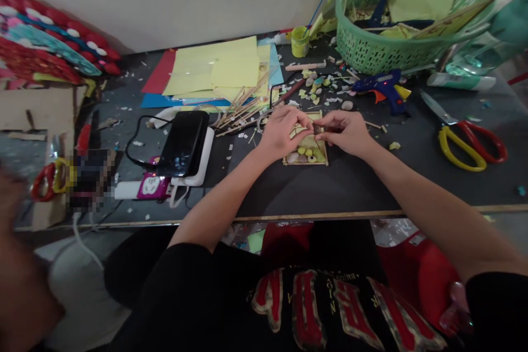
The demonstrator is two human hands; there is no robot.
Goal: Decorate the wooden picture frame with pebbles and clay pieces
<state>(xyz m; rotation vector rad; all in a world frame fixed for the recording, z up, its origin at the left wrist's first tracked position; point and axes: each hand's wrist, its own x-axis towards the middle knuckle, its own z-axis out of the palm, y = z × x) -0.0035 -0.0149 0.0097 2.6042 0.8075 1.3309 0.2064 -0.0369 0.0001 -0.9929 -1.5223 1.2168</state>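
The small stick-edged frame (306, 158) lies flat on the dark table (330, 192), near its front edge and about midway across. Only its near strip shows: pale pebbles and yellow-green bits in a row. The 2 hands cover the rest. The left hand (282, 133) and right hand (345, 132) meet above it, fingers curled and pinched shut; whatever sits between the fingertips is too small to make out. Thin sticks (243, 107) lie scattered far-left of the frame, and a blue glue gun (381, 88) lies far-right. Red-and-yellow scissors (470, 143) lie at right. A phone (183, 143) lies at left, beyond it a pixelated patch.
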